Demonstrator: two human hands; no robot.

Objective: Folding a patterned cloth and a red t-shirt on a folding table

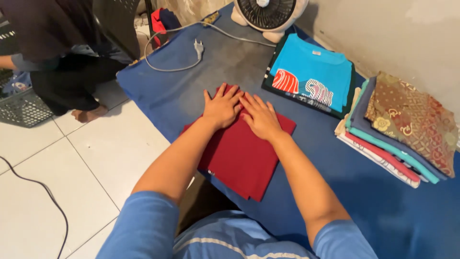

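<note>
Item one: a folded dark red garment (pixel 242 153), lying flat on the blue padded surface (pixel 182 96), its near corner hanging a little over the edge towards me. I read the left hand (pixel 221 108) and the right hand (pixel 260 117) as both spread flat, palms down, fingers extended and gripping nothing; they sit side by side on the far part of the red cloth, thumbs nearly touching, a placing that suits pressing a fold flat rather than lifting it. Item two: a turquoise shirt with a red and white print (pixel 311 74), folded and laid on a darker garment, further back and to the right of the hands, well apart from them. Item three: a stack of folded clothes (pixel 397 134) at the right edge, topped by a brown patterned piece, with purple, teal, red and pale layers showing beneath; the edges are roughly squared, as a finished pile would be kept. Item four: a small white fan (pixel 268 14) at the far end of the surface, its grey cable and plug (pixel 198 47) lying loose and unconnected on the blue cover. Item five: another person in dark clothing (pixel 67 57) crouched on the white tiled floor at left, beside a grey plastic basket (pixel 21 108).
</note>
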